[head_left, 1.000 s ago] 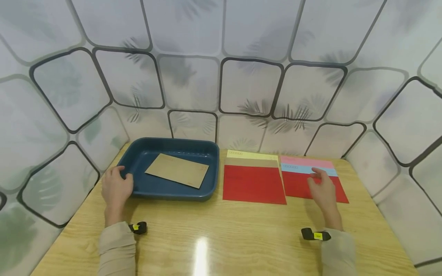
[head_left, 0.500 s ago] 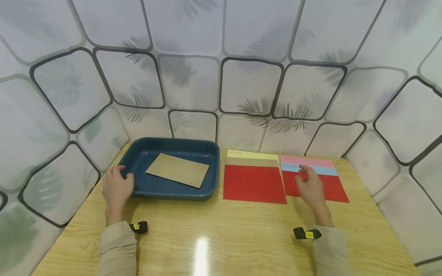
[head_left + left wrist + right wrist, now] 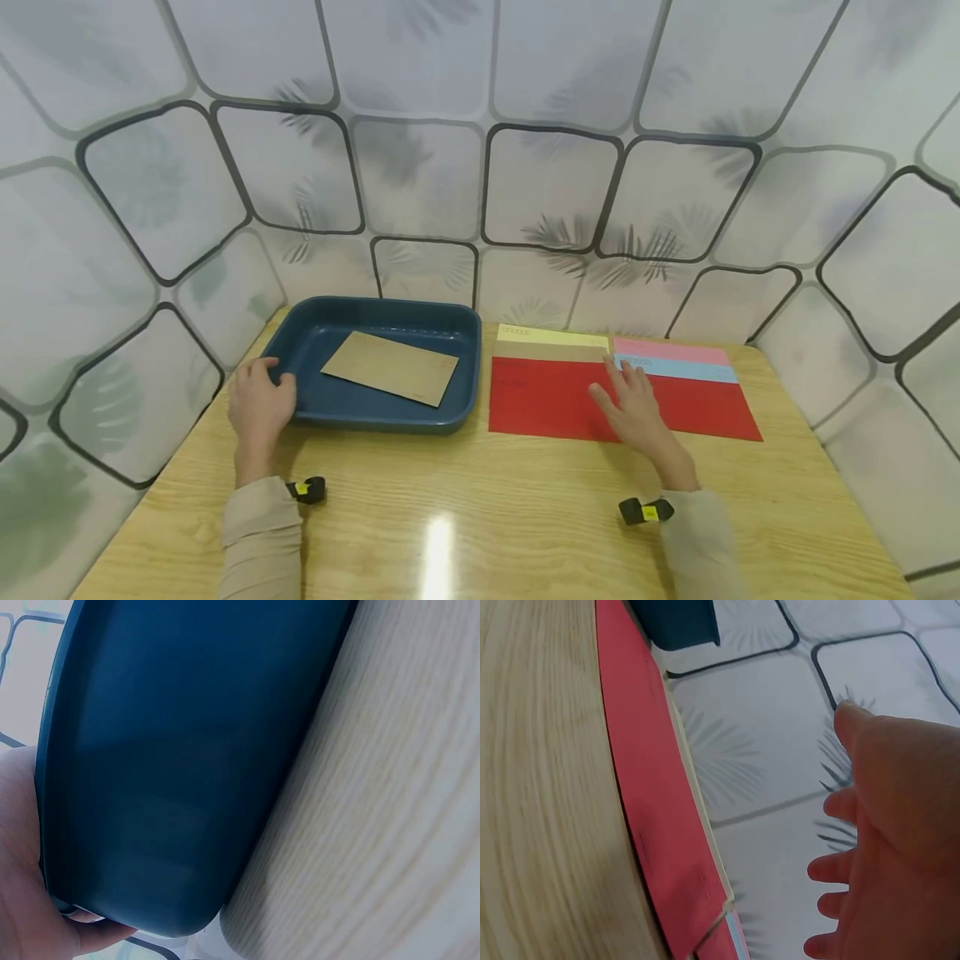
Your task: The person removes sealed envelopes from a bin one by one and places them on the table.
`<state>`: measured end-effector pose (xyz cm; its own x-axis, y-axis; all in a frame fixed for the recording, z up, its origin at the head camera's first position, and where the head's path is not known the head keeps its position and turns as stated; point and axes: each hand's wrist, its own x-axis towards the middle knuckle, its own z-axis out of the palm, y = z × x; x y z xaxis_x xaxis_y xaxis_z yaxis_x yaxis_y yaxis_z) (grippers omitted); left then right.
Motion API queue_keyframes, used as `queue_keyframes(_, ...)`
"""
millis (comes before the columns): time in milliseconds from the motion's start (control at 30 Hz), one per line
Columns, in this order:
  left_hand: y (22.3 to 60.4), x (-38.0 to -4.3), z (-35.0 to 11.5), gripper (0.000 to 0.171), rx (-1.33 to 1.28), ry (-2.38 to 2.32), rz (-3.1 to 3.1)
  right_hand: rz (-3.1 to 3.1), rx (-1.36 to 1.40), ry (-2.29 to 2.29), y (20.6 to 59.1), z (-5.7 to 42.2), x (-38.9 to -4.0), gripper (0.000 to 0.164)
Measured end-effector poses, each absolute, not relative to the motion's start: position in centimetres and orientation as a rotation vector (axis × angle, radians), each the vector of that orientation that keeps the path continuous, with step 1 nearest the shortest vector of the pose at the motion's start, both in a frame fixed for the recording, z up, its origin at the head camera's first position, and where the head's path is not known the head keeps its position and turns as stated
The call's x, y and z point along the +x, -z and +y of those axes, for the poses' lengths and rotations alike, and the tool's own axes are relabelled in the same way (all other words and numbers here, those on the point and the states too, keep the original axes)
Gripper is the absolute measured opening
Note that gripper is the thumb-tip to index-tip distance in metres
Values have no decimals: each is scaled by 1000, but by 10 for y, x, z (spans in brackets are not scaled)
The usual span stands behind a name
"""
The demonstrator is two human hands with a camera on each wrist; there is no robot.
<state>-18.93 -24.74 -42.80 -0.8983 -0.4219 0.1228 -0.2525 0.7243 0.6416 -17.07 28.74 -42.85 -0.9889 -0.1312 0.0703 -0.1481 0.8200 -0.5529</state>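
Observation:
At the left end of a dark blue tray (image 3: 311, 408), my left hand (image 3: 260, 407) grips the rim at the near corner; the left wrist view shows its thumb and fingers about the tray's edge. Inside the tray lies one tan envelope (image 3: 392, 368), slightly askew. My right hand (image 3: 639, 414) hovers with spread fingers over the border between two overlapping stacks of envelopes and holds nothing. A red envelope (image 3: 547, 396) tops the left stack, tan and yellow (image 3: 555, 337) edges showing behind it. The right stack has another red envelope (image 3: 712, 408) in front, then blue (image 3: 693, 371) and pink (image 3: 675, 349).
Everything lies on a wooden table (image 3: 480, 517). A patterned fabric wall (image 3: 420, 183) closes off the back and both sides, close behind the tray and the stacks. A bright light reflection falls on the table's front middle.
My right hand has moved left, from over the right stack to the border between the stacks, and its fingers have spread from a loose curl. The left hand stays on the tray.

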Motion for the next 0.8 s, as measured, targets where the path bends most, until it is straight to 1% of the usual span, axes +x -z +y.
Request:
queue_keyframes(300, 427, -190, -247, 46, 540, 944, -2682, -2996, 392, -791, 430, 257, -176, 73)
queue_keyframes(600, 429, -190, -247, 46, 548, 940, -2685, -3044, 577, -748, 423, 220, -179, 74)
queue_keyframes(800, 429, -191, -248, 46, 543, 942, -2694, -3067, 676, -643, 418, 195, -182, 73)
